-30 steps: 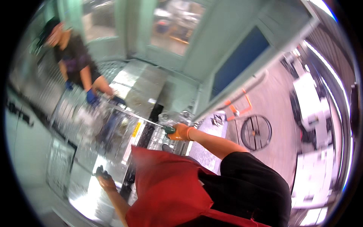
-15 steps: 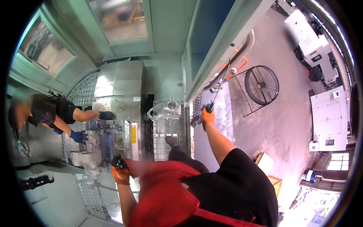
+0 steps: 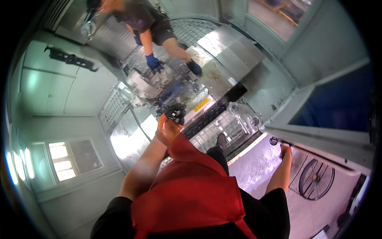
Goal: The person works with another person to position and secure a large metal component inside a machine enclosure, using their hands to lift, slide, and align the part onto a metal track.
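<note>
My left hand (image 3: 168, 129), in an orange glove, is closed around a small black part (image 3: 176, 113) with pale spots, of a kind I cannot make out. It is over the machine bed, near a yellow label (image 3: 201, 104). Far to the right, my right hand (image 3: 285, 149), also orange-gloved, is closed beside the door frame (image 3: 314, 150). What it grips is too small to name; a dark coil (image 3: 273, 141) shows next to it. A co-worker's blue-gloved hand (image 3: 154, 63) rests on a grey metal casting (image 3: 149, 83) clamped on the bed.
Another metal casting (image 3: 244, 115) lies on the grating (image 3: 217, 131) near my foot. The co-worker (image 3: 147, 24) leans in at the far left, one shoe (image 3: 194, 67) on the metal cover. A black bracket (image 3: 71, 59) hangs at left. A spoked wheel (image 3: 316, 179) is outside.
My view has turned, so the machine bed and co-worker appear higher and more central. My left hand still holds the black part. My right hand now appears lower and farther right, against the door frame.
</note>
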Motion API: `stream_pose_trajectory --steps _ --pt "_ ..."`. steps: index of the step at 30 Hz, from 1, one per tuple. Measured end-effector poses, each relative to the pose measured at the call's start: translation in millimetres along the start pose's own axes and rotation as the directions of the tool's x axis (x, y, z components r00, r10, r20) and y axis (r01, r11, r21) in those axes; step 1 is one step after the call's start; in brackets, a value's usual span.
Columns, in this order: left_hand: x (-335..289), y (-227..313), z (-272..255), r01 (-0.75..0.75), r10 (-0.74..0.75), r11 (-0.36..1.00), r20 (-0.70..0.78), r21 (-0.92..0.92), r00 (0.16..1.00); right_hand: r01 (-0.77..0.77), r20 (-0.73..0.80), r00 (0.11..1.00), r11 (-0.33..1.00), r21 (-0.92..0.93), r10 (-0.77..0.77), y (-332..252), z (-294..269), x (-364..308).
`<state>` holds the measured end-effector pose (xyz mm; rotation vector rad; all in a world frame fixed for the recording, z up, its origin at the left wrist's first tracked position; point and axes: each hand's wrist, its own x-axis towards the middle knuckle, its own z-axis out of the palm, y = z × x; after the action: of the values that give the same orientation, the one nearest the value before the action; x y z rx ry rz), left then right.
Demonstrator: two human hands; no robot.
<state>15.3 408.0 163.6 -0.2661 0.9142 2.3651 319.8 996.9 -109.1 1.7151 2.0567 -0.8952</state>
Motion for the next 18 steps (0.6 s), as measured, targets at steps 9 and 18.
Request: stream_pose_trajectory --steps 9,18 --pt "7 20 39 -0.189 0.150 0.914 -0.134 -0.358 0.980 0.503 0.239 0.685 0.684 0.529 -0.688 -254 92 -232" --pt "3 50 1 -0.400 0.757 0.278 0.056 0.873 0.651 -0.676 0.407 -0.365 0.539 0.503 -0.837 -472 163 -506"
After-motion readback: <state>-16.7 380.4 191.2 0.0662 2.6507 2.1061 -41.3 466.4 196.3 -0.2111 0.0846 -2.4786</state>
